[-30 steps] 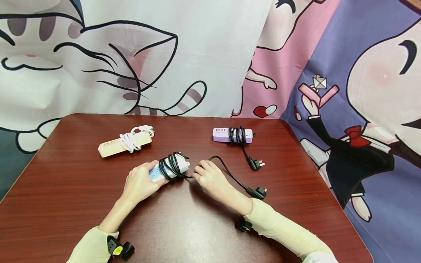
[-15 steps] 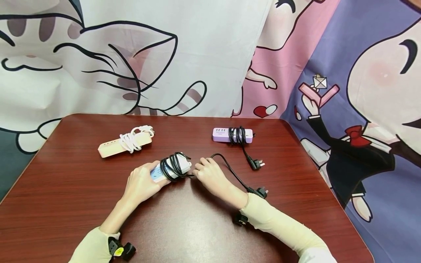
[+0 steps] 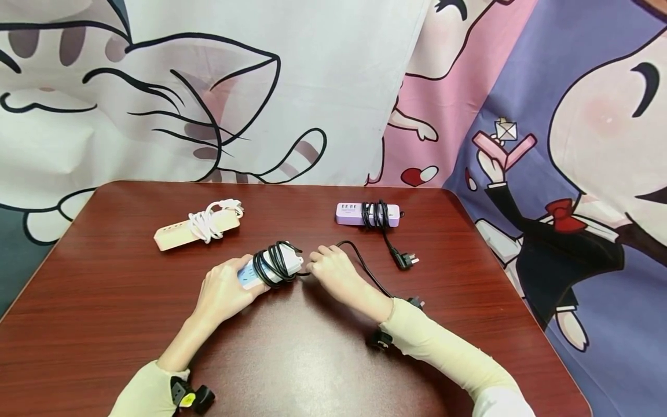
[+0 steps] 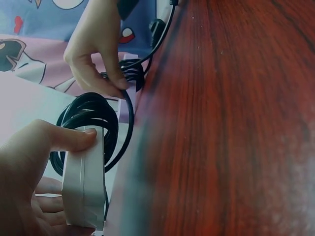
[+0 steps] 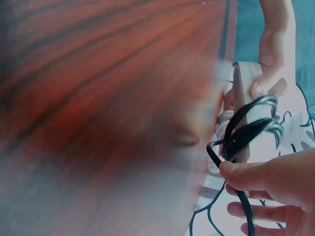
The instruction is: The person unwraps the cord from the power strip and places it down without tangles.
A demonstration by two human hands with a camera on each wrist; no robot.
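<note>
Near the tabletop's (image 3: 104, 301) middle, left hand (image 3: 224, 286) grips the rigid, light white power strip (image 3: 271, 266); right hand (image 3: 333, 272) pinches its springy black cord (image 3: 365, 267), best held close to the coil.

In the head view the left hand (image 3: 225, 288) covers the near end of the white power strip (image 3: 268, 267), so its sockets are not readable. The right sleeve (image 3: 443, 353) hides most of the plug (image 3: 415, 301) of the black cable (image 3: 365, 267). In the right wrist view the surface (image 5: 98, 123) is strongly blurred, and the right hand (image 5: 273, 196) is cut by the frame's edge.
</note>
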